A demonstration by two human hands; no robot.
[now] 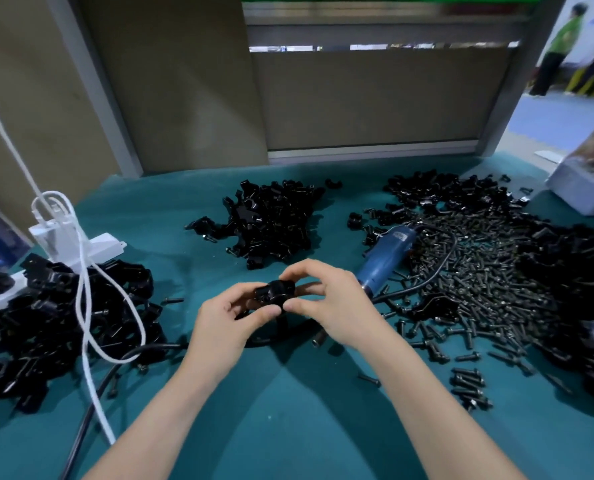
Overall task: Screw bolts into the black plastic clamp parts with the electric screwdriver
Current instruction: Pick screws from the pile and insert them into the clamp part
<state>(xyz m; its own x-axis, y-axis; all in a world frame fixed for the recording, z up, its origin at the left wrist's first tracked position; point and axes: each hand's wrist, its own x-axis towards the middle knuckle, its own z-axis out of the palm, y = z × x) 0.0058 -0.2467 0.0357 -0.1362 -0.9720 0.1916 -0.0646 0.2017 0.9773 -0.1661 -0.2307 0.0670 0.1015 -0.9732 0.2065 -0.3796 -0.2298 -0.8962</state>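
— Where do you have room?
— The teal tabletop [288, 427] shows open cloth between your forearms, down to the near edge.
— And around that?
— A heap of bolts [489, 271] spreads on your right. Piles of clamp parts [274, 223] lie behind and to your left. The blue electric screwdriver [385, 258] lies at the edge of the bolts.
— The piece?
— Your left hand [219, 327] and right hand [333, 306] hold one glossy black clamp part [274, 294] at the centre, fingers pinched on its sides.

Left hand [224, 318], right hand [333, 306] and forearms are bare.
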